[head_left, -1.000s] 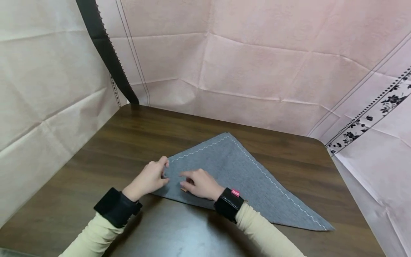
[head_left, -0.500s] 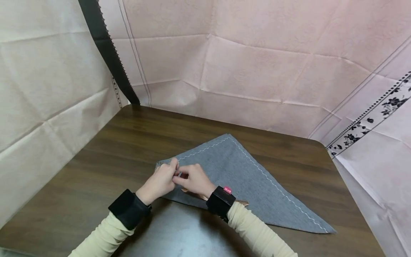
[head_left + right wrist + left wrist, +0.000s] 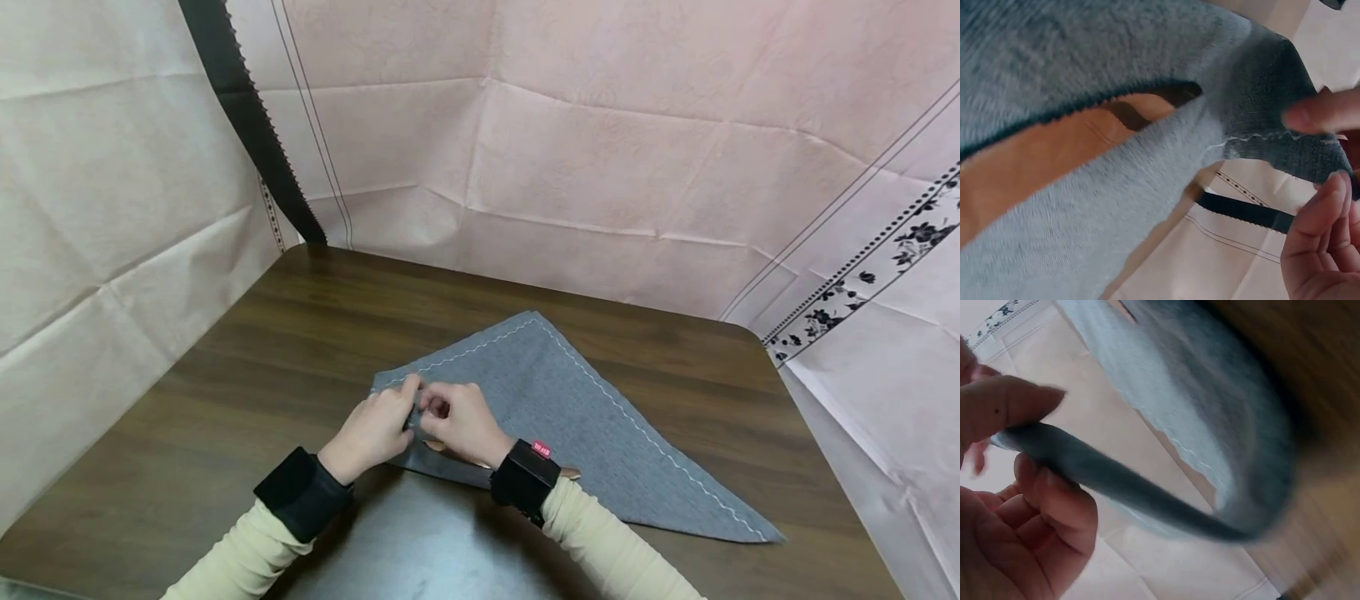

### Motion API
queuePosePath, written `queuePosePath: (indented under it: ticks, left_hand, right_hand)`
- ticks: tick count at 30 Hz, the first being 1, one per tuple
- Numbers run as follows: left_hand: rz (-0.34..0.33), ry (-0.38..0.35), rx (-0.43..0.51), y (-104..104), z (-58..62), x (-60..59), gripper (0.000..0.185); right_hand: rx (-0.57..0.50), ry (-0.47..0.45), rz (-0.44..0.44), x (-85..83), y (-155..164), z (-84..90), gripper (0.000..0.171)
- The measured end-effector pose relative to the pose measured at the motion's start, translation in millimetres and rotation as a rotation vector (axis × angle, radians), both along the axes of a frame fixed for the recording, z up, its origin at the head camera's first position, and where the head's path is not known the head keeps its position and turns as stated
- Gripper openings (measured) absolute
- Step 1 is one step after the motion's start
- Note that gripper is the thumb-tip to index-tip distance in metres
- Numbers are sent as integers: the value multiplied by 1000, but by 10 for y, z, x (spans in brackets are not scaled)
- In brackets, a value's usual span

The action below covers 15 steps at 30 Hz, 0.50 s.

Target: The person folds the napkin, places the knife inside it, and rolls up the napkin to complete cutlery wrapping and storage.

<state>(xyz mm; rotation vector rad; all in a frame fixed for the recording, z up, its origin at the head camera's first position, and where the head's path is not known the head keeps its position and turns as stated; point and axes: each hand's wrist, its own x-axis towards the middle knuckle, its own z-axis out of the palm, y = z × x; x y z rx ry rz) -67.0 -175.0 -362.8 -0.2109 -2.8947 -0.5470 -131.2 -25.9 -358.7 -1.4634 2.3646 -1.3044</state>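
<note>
A grey-blue cloth napkin point(image 3: 555, 400), folded into a triangle with wavy white stitching along its edges, lies on the table. My left hand point(image 3: 371, 433) pinches its left corner, the raised edge running between thumb and curled fingers in the left wrist view. Close beside it, my right hand point(image 3: 461, 421) has thumb and fingers curled about the same corner; the right wrist view shows fingertips at the stitched edge. Under the right hand and wrist, a shiny copper-coloured table knife point(image 3: 1054, 150) lies on the cloth. Its finely jagged edge shows in the right wrist view; the wrist hides part of it.
The dark brown wooden table point(image 3: 247, 375) has rounded far corners. A pale pink, creased backdrop sheet point(image 3: 570, 167) hangs around it, with a black strip point(image 3: 240, 100) at the left and a floral border point(image 3: 847, 292) at the right. Both wrists wear black bands.
My left hand has moved right and taken hold of the cloth's left corner, bending it up. My right hand has closed in beside it, then drawn slightly right in the last half second.
</note>
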Motion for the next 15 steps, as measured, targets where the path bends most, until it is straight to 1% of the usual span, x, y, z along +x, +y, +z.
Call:
queuePosePath:
  ticks: [4, 6, 10, 15]
  left_hand:
    - [55, 4, -90, -52, -7, 29, 49]
    - [77, 3, -110, -75, -5, 45, 51]
    - [86, -2, -136, -102, -17, 62, 54]
    - [75, -46, -148, -103, -36, 71, 55]
  right_hand:
    - [-52, 21, 10, 3, 122, 75, 11]
    - [-80, 42, 18, -3, 196, 108, 12]
    - [-116, 74, 6, -26, 359, 159, 12]
    - [-116, 58, -37, -61, 591, 196, 14]
